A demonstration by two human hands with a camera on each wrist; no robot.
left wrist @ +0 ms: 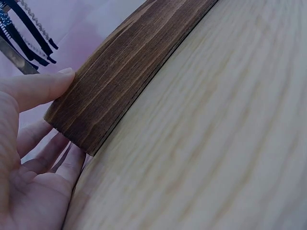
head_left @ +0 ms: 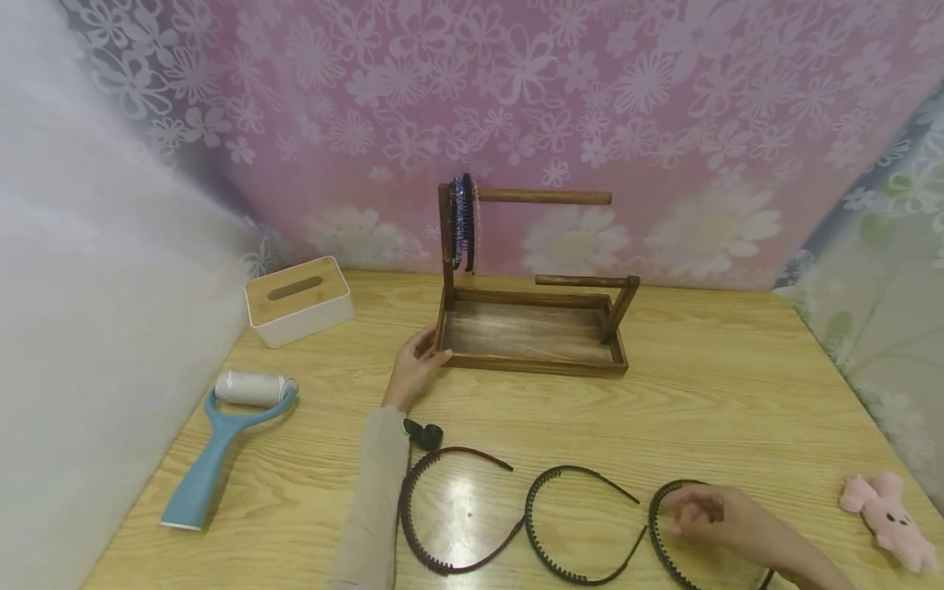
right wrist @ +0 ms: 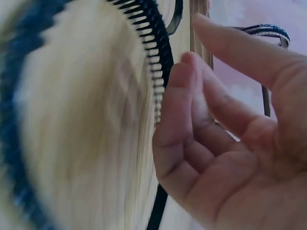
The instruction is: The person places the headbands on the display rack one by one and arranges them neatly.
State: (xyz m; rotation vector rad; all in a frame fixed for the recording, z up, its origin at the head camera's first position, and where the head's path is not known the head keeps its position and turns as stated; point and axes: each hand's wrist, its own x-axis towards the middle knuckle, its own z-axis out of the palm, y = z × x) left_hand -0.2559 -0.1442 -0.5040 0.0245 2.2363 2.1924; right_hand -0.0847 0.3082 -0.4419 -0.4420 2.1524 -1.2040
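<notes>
On a pale wood table, a brown wooden rack stands near the far edge, with several headbands hung together at the left end of its upper bar. A person's left hand grips the rack's near left corner, thumb over the rim. Toward the near edge lie a dark red headband, a black headband and, rightmost, another dark headband. The right hand is over this last one, fingers loosely bent, thumb apart, grasping nothing; whether it touches the band, I cannot tell. A pink toy lies by the right edge.
</notes>
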